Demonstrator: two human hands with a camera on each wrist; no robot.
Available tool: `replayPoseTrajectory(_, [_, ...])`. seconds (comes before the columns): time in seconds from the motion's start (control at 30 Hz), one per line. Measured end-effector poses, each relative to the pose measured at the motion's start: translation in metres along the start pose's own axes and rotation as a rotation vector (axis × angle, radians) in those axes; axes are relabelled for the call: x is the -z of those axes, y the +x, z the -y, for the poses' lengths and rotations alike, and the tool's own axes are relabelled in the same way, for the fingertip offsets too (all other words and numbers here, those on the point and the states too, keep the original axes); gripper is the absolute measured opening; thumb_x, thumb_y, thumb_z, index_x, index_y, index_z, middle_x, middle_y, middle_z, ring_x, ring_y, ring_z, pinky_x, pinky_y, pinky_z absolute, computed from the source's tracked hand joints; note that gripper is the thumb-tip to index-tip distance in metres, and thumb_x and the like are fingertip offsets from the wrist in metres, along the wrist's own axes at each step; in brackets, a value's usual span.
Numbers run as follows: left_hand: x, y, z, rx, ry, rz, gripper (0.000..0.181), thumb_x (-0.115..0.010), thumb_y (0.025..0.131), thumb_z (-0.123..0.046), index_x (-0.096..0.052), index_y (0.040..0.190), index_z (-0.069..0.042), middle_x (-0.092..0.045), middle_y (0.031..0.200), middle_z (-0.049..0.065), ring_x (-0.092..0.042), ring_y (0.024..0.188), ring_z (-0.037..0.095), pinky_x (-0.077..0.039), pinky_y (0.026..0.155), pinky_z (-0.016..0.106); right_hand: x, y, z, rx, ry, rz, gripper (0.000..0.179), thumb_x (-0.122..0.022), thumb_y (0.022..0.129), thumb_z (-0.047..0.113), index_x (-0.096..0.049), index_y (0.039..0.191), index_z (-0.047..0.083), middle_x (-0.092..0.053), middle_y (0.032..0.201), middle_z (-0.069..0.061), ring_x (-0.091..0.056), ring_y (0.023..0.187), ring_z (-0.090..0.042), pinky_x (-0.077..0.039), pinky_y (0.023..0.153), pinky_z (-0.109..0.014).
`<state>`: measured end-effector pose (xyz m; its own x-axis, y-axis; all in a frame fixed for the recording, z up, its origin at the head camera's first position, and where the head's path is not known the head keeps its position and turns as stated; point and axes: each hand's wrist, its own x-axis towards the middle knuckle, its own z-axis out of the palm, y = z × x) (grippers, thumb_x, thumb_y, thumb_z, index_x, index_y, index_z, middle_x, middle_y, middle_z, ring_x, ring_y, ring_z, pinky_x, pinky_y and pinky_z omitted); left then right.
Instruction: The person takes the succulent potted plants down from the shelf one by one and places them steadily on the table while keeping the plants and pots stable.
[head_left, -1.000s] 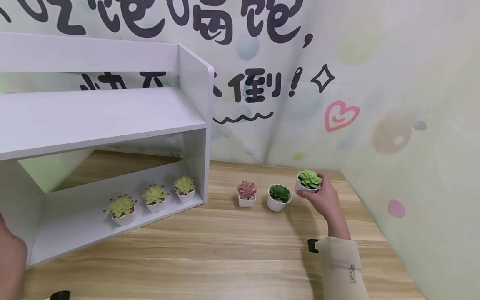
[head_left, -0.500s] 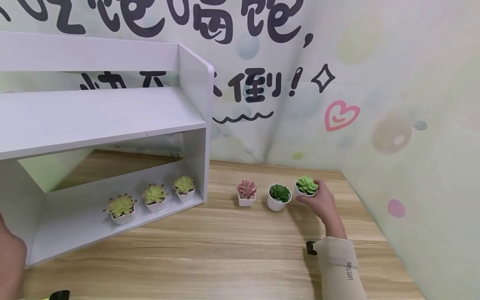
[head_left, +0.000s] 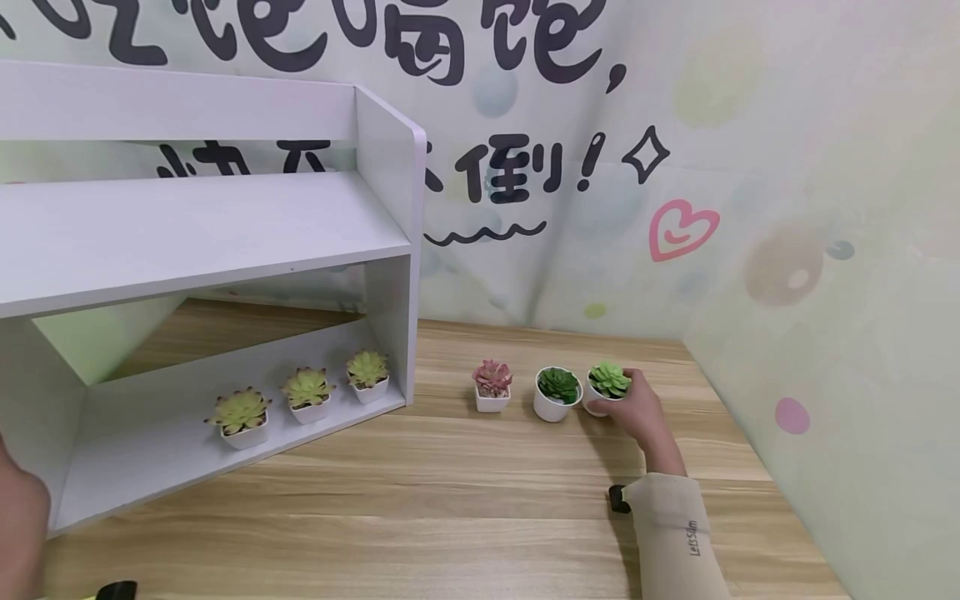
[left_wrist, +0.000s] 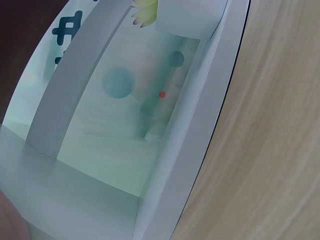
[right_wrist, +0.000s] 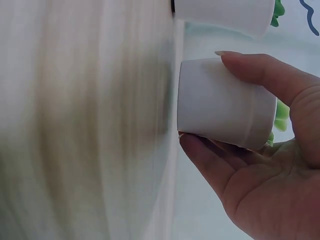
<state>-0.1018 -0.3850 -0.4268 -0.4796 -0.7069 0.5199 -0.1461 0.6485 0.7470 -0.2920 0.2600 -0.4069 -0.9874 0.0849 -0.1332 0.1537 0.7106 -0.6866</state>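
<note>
My right hand (head_left: 645,412) grips a bright green potted succulent (head_left: 607,381) by its round white pot, thumb on one side and fingers on the other. In the right wrist view the pot (right_wrist: 225,102) is upright, its base right at the tabletop. Close on its left stands a dark green succulent (head_left: 558,387) in a similar round pot. A pink succulent (head_left: 492,383) in a square white pot is farther left. My left hand (head_left: 21,525) shows only in part at the left edge, beside the white shelf unit (head_left: 195,221); its fingers are out of view.
Three yellow-green succulents, the left (head_left: 242,412), the middle (head_left: 308,392) and the right (head_left: 368,373), line the lower shelf in square white pots. A printed wall (head_left: 750,150) borders the wooden table (head_left: 420,508) at the back and right.
My right hand has moved left and down with the bright green succulent, bringing it beside the dark green one. The left hand has hardly moved.
</note>
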Motion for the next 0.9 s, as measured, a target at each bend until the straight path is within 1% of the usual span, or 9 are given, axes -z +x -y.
replayPoseTrajectory(0.13, [0.000, 0.000, -0.001, -0.003, 0.004, -0.009, 0.050, -0.024, 0.110, -0.028, -0.031, 0.160, -0.025, -0.035, 0.163, 0.012, -0.030, 0.153, 0.029, -0.019, 0.129, 0.042, -0.001, 0.002, -0.002, 0.004, 0.000, -0.006, 0.093, -0.080, 0.081, 0.021, -0.026, 0.151, -0.008, -0.044, 0.146, -0.034, -0.046, 0.132, -0.047, -0.038, 0.114, -0.059])
replayPoseTrajectory(0.27, [-0.001, 0.000, -0.005, 0.013, 0.001, -0.016, 0.050, -0.024, 0.111, -0.028, -0.033, 0.159, -0.024, -0.037, 0.162, 0.013, -0.032, 0.152, 0.031, -0.021, 0.129, 0.043, -0.003, 0.002, -0.003, 0.007, 0.007, -0.007, 0.090, -0.080, 0.080, 0.019, -0.028, 0.149, -0.008, -0.045, 0.145, -0.033, -0.047, 0.131, -0.046, -0.039, 0.113, -0.059])
replayPoseTrajectory(0.4, [-0.003, 0.000, -0.006, -0.003, -0.022, -0.038, 0.048, -0.026, 0.111, -0.029, -0.036, 0.158, -0.023, -0.041, 0.160, 0.014, -0.035, 0.150, 0.030, -0.023, 0.128, 0.040, -0.003, 0.001, -0.003, -0.005, 0.005, 0.005, 0.091, -0.080, 0.080, 0.019, -0.027, 0.149, -0.007, -0.044, 0.145, -0.034, -0.046, 0.132, -0.046, -0.039, 0.113, -0.059])
replayPoseTrajectory(0.5, [-0.004, 0.000, -0.003, 0.001, -0.036, -0.041, 0.048, -0.026, 0.111, -0.029, -0.037, 0.157, -0.024, -0.041, 0.160, 0.013, -0.035, 0.150, 0.028, -0.023, 0.127, 0.036, -0.003, 0.000, -0.002, -0.010, -0.002, 0.015, 0.092, -0.080, 0.080, 0.019, -0.026, 0.150, -0.007, -0.044, 0.146, -0.034, -0.046, 0.132, -0.047, -0.039, 0.114, -0.060])
replayPoseTrajectory(0.67, [-0.007, 0.000, 0.004, 0.022, -0.035, -0.031, 0.049, -0.024, 0.111, -0.026, -0.036, 0.158, -0.020, -0.040, 0.160, 0.015, -0.034, 0.151, 0.030, -0.022, 0.128, 0.037, -0.003, 0.000, -0.003, -0.017, 0.008, 0.022, 0.093, -0.080, 0.081, 0.020, -0.025, 0.151, -0.007, -0.043, 0.147, -0.033, -0.046, 0.133, -0.046, -0.038, 0.114, -0.059])
replayPoseTrajectory(0.9, [-0.007, -0.001, 0.005, -0.014, -0.046, -0.047, 0.048, -0.026, 0.111, -0.024, -0.037, 0.157, -0.015, -0.040, 0.159, 0.021, -0.034, 0.149, 0.037, -0.022, 0.128, 0.042, -0.003, -0.001, -0.004, -0.020, 0.014, 0.029, 0.093, -0.079, 0.081, 0.020, -0.025, 0.151, -0.007, -0.044, 0.147, -0.032, -0.046, 0.133, -0.044, -0.038, 0.115, -0.059])
